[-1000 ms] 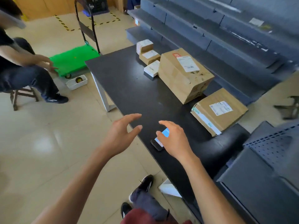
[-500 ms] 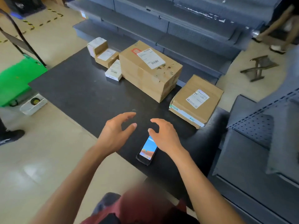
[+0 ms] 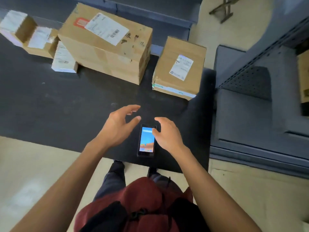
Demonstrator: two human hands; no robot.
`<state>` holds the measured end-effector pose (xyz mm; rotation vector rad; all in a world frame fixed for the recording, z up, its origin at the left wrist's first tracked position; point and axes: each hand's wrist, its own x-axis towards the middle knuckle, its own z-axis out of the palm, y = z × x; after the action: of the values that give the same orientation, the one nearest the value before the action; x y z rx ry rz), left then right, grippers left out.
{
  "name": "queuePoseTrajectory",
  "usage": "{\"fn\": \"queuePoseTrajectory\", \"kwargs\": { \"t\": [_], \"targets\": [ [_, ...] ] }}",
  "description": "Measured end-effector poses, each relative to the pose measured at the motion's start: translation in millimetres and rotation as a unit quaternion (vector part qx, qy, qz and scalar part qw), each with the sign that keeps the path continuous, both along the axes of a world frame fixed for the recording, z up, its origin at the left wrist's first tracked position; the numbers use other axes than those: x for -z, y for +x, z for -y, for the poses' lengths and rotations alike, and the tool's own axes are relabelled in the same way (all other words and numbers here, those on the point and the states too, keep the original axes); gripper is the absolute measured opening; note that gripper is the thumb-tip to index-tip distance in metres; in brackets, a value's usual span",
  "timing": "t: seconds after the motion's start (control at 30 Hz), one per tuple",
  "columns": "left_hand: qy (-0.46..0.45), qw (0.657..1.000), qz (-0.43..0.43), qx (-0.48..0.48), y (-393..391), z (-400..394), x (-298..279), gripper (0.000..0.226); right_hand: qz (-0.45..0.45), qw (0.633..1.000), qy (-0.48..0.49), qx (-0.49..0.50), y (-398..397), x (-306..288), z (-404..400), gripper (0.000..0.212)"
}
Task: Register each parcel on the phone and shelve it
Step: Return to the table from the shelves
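A phone (image 3: 146,141) with a lit screen lies flat near the front edge of the black table (image 3: 50,104). My right hand (image 3: 167,133) hovers at its top right corner, fingers loosely curled and holding nothing. To the phone's left, my left hand (image 3: 118,128) spreads open above the table. Behind them stand a large cardboard parcel (image 3: 107,46) with a white label and a flatter cardboard parcel (image 3: 179,67) to its right. A small white box (image 3: 62,59) and two small cardboard parcels (image 3: 26,34) sit at the far left.
Grey metal shelving (image 3: 255,101) stands close on the right of the table, with a cardboard box (image 3: 303,77) on it. More grey shelves (image 3: 150,12) run behind the parcels. Beige floor lies to the left and below.
The view has swung down and nearer over the table. Both hands stay above the phone, my right one now at its top right corner. The seated person and green cart are out of view.
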<state>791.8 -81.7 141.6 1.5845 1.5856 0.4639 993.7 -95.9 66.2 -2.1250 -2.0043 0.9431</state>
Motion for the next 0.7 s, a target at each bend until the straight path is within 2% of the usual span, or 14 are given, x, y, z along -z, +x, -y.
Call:
{"fn": "queuePoseTrajectory", "kwargs": {
  "t": [0.13,0.3,0.4,0.53,0.7],
  "targets": [
    [-0.041,0.996,-0.014,0.072,-15.3,-11.9,20.7,0.039,0.044,0.997,-0.046,0.041,-17.0,29.4,21.0,0.063],
    [-0.072,0.989,-0.026,0.125,-43.4,-26.4,34.0,0.039,0.035,0.971,-0.117,0.207,-48.7,63.1,48.2,0.093],
    [-0.089,0.985,-0.028,0.145,-61.5,-34.0,37.6,0.039,0.046,0.951,-0.147,0.269,-68.2,79.9,57.6,0.104],
    [-0.096,0.981,-0.036,0.162,-73.1,-42.3,42.0,0.038,0.07,0.948,-0.116,0.288,-85.1,91.1,61.1,0.102],
    [-0.111,0.973,-0.046,0.196,-70.5,-42.2,52.2,0.038,0.105,0.942,-0.117,0.298,-90.6,99.8,60.1,0.113]
  ]
}}
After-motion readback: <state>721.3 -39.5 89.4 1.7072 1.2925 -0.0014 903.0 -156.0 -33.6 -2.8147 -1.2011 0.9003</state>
